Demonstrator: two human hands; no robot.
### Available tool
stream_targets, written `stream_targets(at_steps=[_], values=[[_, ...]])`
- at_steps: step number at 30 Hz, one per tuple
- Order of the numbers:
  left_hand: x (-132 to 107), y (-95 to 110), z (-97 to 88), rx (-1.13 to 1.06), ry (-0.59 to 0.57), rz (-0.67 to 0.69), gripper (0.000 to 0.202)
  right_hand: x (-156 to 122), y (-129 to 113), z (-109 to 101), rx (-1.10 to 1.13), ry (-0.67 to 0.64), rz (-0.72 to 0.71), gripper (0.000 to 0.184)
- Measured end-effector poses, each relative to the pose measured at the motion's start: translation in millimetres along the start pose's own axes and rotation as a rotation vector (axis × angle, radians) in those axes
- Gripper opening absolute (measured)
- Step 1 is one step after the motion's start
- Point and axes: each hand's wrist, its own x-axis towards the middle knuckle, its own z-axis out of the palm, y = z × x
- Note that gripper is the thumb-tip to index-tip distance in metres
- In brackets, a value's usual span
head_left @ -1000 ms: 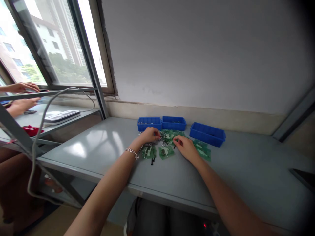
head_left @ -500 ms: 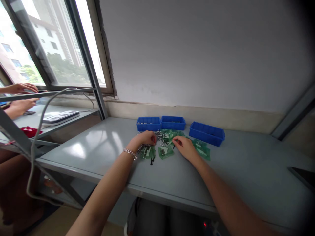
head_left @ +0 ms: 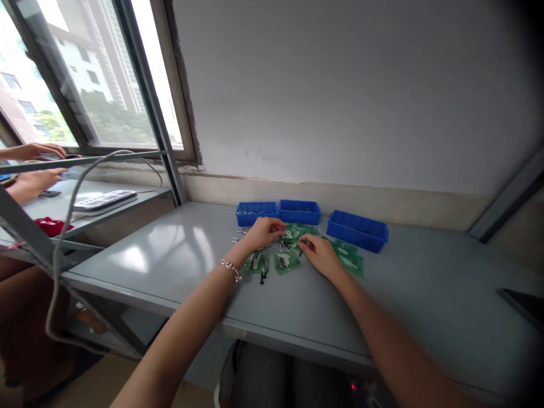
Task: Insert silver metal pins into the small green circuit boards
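Grey bench (head_left: 178, 249): both hands (L (head_left: 264, 232), R (head_left: 319, 253)) palm-down on green boards (head_left: 287, 261)

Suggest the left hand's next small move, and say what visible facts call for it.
Probably pinch one of the loose metal pins: the left hand lies curled over that pile, in front of the blue bins, while the right hand rests its fingertips at the green boards beside it.

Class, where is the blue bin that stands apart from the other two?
In the head view, the lone blue bin sits right of the paired bins, near the wall, just beyond the right hand.
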Motion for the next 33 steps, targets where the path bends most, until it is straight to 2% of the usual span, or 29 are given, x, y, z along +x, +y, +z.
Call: stream_targets(at_steps=[7,14,23,33], values=[[-2,14,9.6,-0.103,0.053,0.042,0.012,0,0,0,0.0,-0.001,0.011,0.013],[-4,20,14.4,-0.265,0.05,0.028,0.015,0,0,0,0.019,0.01,0.008,0.015],[-4,21,18.6,-0.35,0.072,0.045,0.02,1,-3,-1,0.019,0.018,-0.027,0.022],[-5,25,18.4,-0.333,0.044,0.047,0.02,1,-1,-1,-0.025,0.036,-0.076,0.016]])
